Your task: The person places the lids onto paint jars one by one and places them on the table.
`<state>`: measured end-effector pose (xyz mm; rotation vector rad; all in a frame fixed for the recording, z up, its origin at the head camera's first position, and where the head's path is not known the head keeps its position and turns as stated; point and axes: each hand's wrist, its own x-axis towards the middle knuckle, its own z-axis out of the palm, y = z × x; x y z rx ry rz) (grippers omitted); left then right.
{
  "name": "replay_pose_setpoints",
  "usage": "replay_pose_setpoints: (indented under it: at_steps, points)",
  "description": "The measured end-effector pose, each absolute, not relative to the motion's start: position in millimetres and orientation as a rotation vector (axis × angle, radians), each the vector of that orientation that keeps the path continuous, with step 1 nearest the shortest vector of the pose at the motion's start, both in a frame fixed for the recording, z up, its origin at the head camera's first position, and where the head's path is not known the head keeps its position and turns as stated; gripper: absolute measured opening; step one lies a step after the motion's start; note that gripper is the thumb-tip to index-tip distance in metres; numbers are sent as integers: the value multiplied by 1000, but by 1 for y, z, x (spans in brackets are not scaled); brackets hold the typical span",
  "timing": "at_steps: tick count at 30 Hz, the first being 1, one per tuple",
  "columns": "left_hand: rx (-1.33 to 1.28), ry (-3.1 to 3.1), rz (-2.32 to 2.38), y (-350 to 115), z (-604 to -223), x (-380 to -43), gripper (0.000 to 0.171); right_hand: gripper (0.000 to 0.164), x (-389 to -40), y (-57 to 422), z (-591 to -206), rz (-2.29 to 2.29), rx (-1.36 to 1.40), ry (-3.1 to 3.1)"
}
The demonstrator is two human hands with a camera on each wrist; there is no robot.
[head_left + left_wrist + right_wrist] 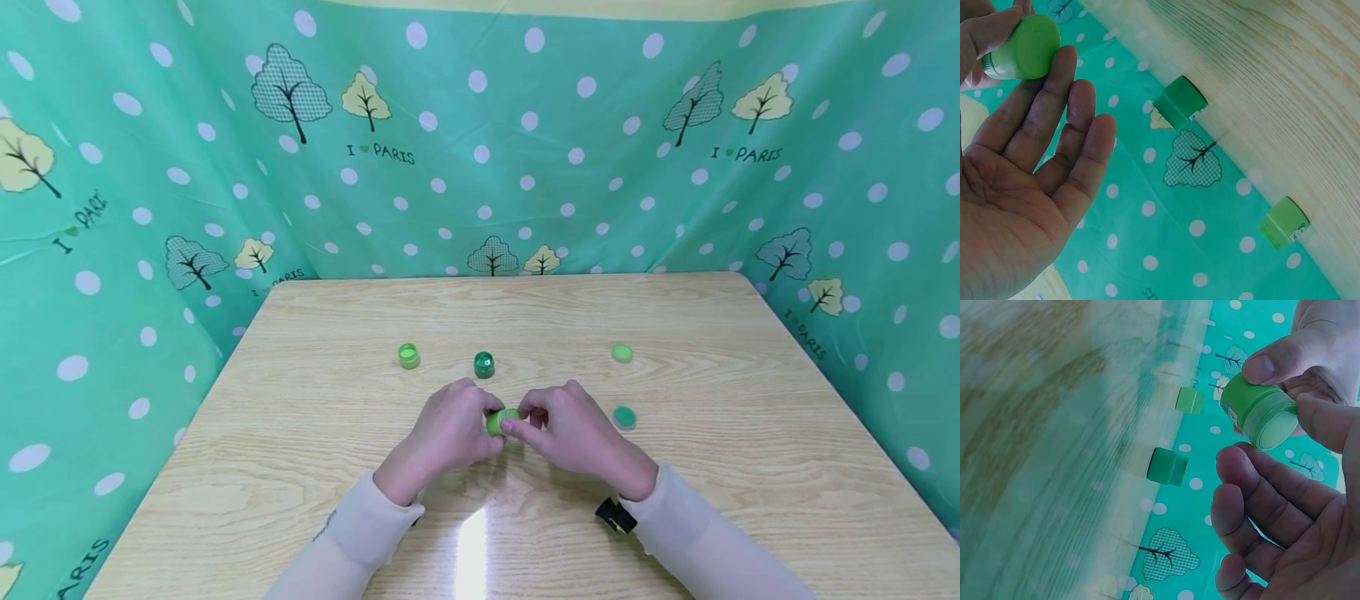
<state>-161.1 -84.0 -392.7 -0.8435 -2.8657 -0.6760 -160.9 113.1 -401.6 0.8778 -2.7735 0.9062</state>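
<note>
Held slightly above the table is a small light-green paint jar (494,423) with a translucent screw lid (1277,430). My left hand (452,427) grips the jar's body between thumb and fingers, its other fingers extended in the left wrist view. From the other side, my right hand (572,425) pinches at the lid, thumb on its rim and forefinger curled near the opposite edge. The jar is tilted, lid towards the right hand. Beyond the hands stand a dark-green jar (483,365) and a yellow-green jar (408,356), both uncovered.
Two loose round lids lie right of the hands: a light-green one (622,352) farther back and a dark-green one (624,417) nearer. The wooden table (337,317) ends at a polka-dotted green curtain (480,125) behind and at the sides.
</note>
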Motion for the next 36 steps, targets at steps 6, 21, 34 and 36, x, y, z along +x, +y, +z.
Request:
replay_pose_setpoints:
  at_steps: [6,21,34,36]
  points:
    - [-835,-2871,-686,-84,-393,-161,11,31,-161,115,-399,885,834,-2815]
    - [-848,-2869,-718,-85,-394,-162,12,35,-161,115,-397,962,1011,-2686]
    - [-845,-2877,-705,-84,-392,-161,15,27,-160,114,-398,961,1008,-2688]
    - [-842,-2881,-703,-84,-392,-160,15,25,-160,114,-399,953,995,-2695]
